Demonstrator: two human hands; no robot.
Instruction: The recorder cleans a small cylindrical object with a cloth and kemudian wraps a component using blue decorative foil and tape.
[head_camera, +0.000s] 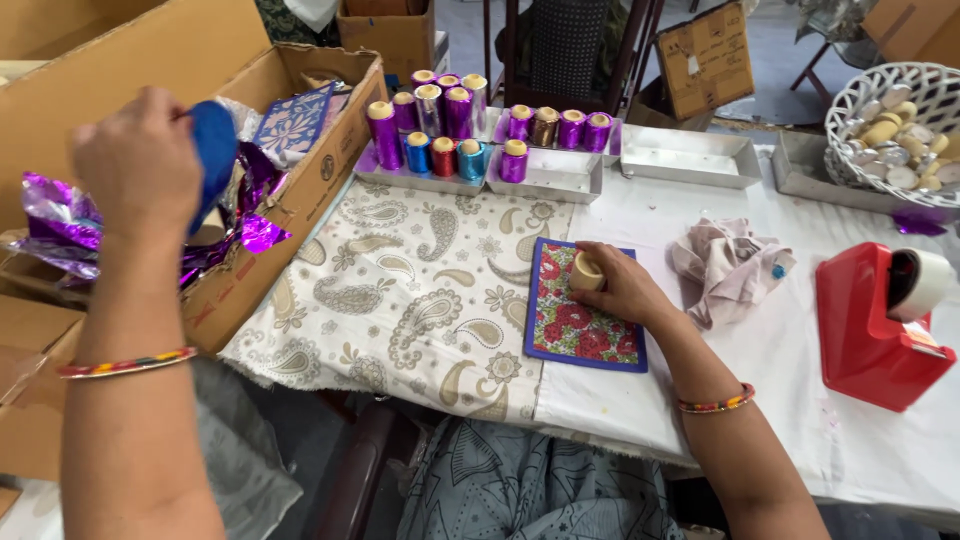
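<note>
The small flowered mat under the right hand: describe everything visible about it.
The flowered mat is a small rectangle of what looks like fabric, printed with red roses and green leaves on a pale ground and edged in a blue border. It lies flat on the white table cover, beside the paisley cloth. The right hand rests on its upper right part, holding a small tan spool over it.
</note>
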